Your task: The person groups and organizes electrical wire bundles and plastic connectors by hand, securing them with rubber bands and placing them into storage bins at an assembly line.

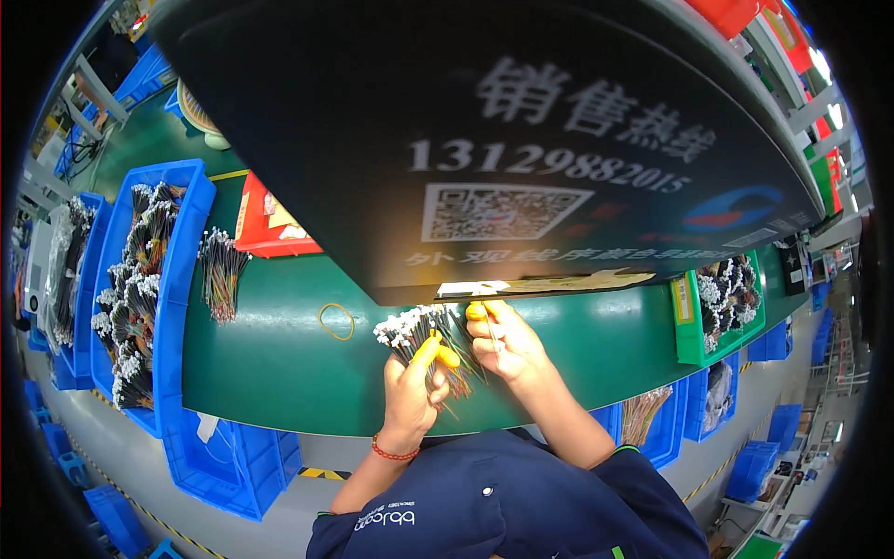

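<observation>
My left hand (413,387), with yellow finger covers and a red beaded bracelet at the wrist, is closed around a bundle of thin cables with white connectors (402,328). Their dark and coloured wires fan out past the fingers above the green tabletop (279,373). Just right of it, my right hand (507,347), also with yellow covers, pinches a thin cable (498,347) near the lower edge of a large black box (391,224). The far end of that cable is hidden by the fingers and the box.
A rubber band (336,321) and a loose cable bundle (222,275) lie to the left, near a red bin (270,224). Blue bins (172,317) of cables line the left side. A green bin (689,321) of cables stands at right, and another blue bin (666,433) is below the table edge.
</observation>
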### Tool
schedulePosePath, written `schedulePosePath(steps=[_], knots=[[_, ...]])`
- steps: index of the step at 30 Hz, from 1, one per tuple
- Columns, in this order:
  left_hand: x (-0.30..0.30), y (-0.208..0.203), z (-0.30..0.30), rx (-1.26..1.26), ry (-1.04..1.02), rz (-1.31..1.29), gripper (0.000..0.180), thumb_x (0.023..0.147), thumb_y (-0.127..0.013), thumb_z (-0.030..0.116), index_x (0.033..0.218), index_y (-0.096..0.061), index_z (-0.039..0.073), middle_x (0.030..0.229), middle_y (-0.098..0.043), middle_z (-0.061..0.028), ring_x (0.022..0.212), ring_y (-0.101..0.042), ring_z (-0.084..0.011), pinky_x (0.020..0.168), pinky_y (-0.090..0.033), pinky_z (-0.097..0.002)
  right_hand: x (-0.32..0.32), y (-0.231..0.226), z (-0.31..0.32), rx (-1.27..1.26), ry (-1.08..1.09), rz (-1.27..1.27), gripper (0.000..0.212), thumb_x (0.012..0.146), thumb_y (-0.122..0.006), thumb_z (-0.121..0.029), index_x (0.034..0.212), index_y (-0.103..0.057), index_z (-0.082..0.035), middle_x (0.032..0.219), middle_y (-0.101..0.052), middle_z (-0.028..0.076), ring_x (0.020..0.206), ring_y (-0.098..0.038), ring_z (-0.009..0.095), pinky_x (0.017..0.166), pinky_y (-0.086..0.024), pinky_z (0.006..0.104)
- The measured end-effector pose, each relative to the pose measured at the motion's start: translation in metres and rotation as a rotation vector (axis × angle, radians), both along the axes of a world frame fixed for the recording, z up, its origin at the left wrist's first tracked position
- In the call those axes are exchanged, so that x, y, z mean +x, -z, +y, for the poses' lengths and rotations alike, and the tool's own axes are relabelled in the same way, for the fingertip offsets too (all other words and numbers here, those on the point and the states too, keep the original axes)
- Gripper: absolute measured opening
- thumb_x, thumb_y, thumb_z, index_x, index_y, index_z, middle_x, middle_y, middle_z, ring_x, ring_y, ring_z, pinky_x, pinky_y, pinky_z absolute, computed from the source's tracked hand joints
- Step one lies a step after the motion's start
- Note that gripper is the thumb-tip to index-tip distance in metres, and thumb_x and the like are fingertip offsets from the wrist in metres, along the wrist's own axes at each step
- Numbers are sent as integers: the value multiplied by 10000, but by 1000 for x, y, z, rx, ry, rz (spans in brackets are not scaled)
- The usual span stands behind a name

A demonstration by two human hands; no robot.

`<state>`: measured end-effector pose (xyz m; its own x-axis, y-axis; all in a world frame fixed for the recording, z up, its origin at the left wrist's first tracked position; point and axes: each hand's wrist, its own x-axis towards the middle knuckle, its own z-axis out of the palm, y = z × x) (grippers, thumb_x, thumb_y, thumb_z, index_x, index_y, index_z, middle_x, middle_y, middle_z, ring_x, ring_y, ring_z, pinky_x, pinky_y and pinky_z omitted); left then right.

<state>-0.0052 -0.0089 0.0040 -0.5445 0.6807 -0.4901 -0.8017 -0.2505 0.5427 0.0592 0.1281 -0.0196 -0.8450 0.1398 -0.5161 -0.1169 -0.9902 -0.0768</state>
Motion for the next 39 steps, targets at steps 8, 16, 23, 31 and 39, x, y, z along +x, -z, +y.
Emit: schedulePosePath(steps=[8, 16, 23, 31, 39], knots=[[0, 3, -1, -5, 1, -27, 57, 835, -473, 74, 872, -496, 37, 693, -540, -67, 442, -406, -53, 317, -274, -158, -3, -28, -8, 861, -272, -286, 222, 847, -478, -170, 723, -495, 13, 658, -495, 38, 445, -400, 42, 319, -309, 185], [7, -1, 2, -23, 54, 53, 151, 856, -456, 138, 948, -504, 28, 681, -570, -81, 435, -409, -53, 318, -268, -152, 2, -34, -9, 609, -183, -84, 163, 819, -514, -155, 791, -532, 5, 634, -481, 17, 423, -364, 34, 326, -297, 153], [0, 4, -2, 66, 79, 41, 131, 845, -429, 111, 854, -523, 20, 681, -575, -81, 462, -428, -67, 331, -290, -165, 5, -14, 5, 257, -124, 44, 167, 831, -485, -168, 790, -502, -7, 683, -483, 21, 437, -356, 31, 314, -283, 145], [0, 3, 0, 3, 7, 27, 76, 813, -502, 56, 878, -526, 24, 733, -581, -73, 561, -493, -79, 358, -360, -180, 0, -11, 0, 343, -37, -107, 141, 831, -475, -124, 811, -515, 10, 682, -504, 30, 453, -389, 40, 354, -317, 154], [6, 3, 5, 32, -9, 24, 151, 822, -486, 42, 966, -516, 11, 767, -569, -71, 580, -531, -108, 357, -399, -187, 0, -30, -20, 1019, -156, -177, 117, 784, -564, -107, 814, -555, 5, 609, -475, -1, 430, -388, 35, 382, -325, 160]])
